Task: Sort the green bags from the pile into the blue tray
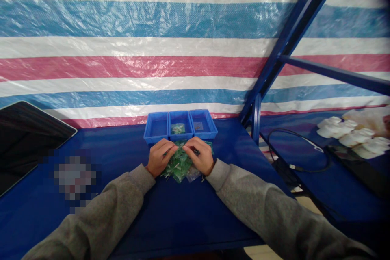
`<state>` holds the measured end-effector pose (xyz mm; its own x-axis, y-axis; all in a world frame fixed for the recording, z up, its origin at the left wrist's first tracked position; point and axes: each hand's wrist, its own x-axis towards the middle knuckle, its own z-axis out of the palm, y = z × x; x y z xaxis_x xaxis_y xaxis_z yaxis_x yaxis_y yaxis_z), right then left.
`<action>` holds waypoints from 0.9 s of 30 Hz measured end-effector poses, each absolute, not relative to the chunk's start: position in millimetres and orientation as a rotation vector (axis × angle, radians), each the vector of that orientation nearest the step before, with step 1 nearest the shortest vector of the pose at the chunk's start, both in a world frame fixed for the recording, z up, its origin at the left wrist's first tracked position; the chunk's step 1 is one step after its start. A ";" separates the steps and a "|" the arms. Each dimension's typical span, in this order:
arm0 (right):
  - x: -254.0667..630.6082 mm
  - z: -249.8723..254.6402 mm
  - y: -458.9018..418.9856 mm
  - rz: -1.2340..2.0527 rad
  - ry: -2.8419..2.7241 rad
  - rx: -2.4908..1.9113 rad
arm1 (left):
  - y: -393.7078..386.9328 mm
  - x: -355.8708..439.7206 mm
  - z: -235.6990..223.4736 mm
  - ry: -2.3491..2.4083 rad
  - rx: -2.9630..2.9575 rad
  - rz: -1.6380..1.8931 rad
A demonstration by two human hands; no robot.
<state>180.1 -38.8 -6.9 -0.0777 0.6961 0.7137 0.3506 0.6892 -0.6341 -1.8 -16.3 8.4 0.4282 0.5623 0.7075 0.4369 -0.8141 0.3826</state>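
Note:
My left hand (pixel 161 156) and my right hand (pixel 199 154) are close together over a pile of small green and clear plastic bags (pixel 178 170) on the blue table. Thumb and fingers of both hands are pinched on what looks like the edge of one small plastic bag (pixel 180 146); most of it is lost against the pile. Thin light and metallic bits show among the bags. Just behind my hands stand three joined blue bins. The left bin (pixel 156 139) shows a bare bottom, the middle bin (pixel 181 136) holds a green-tinted bag, and the right bin (pixel 205 135) a clear one with small dark pieces.
At the left of the table (pixel 164 219) lie a dark flat panel with a light rim (pixel 27 142) and a blurred-out item (pixel 74 176). A blue metal frame (pixel 274 63) rises at right. Beyond it are a black cable (pixel 304 170) and several white rolls (pixel 359 140).

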 end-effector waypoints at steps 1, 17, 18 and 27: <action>180.2 -7.4 -38.5 0.349 -1.685 -0.854 | -16.3 -1.9 8.3 0.894 2.537 1.333; 180.8 -12.6 -38.5 0.393 -1.731 -0.918 | -19.9 -2.2 9.6 0.937 2.529 1.410; 180.8 -12.4 -38.6 0.397 -1.731 -0.920 | -20.4 -2.4 10.3 0.957 2.528 1.449; 181.3 -9.7 -39.7 0.401 -1.730 -0.907 | -10.2 -8.2 11.5 1.520 2.284 1.848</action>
